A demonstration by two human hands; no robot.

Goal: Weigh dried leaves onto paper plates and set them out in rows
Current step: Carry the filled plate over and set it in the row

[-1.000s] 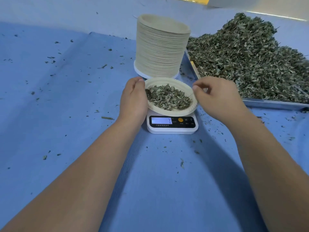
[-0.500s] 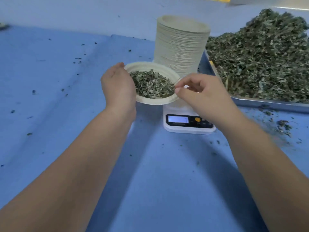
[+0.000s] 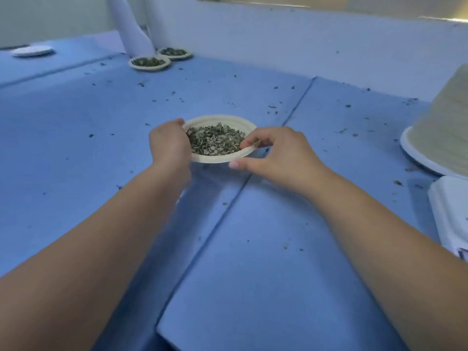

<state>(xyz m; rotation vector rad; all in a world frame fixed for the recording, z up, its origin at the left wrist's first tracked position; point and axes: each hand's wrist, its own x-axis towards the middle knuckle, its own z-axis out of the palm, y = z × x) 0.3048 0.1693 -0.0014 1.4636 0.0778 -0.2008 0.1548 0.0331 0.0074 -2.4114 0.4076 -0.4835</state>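
A paper plate (image 3: 222, 121) heaped with dried leaves (image 3: 215, 140) hangs above the blue cloth, carried between both hands. My left hand (image 3: 168, 144) grips its left rim and my right hand (image 3: 276, 153) pinches its right rim. Two filled plates stand side by side at the far back: one (image 3: 149, 63) nearer, the other (image 3: 174, 52) behind it. The tall stack of unused plates (image 3: 445, 127) is at the right edge. The scale (image 3: 450, 214) shows only as a white corner at the far right.
The blue cloth (image 3: 101, 138) is strewn with leaf crumbs and has a fold line running toward me. A flat white plate (image 3: 31, 50) lies at the far left. A pale wall (image 3: 278, 44) bounds the back.
Both hands have carried the filled plate off the scale and leftward. The view has swung left, so the scale, stack and leaf tray have slid to or past the right edge.
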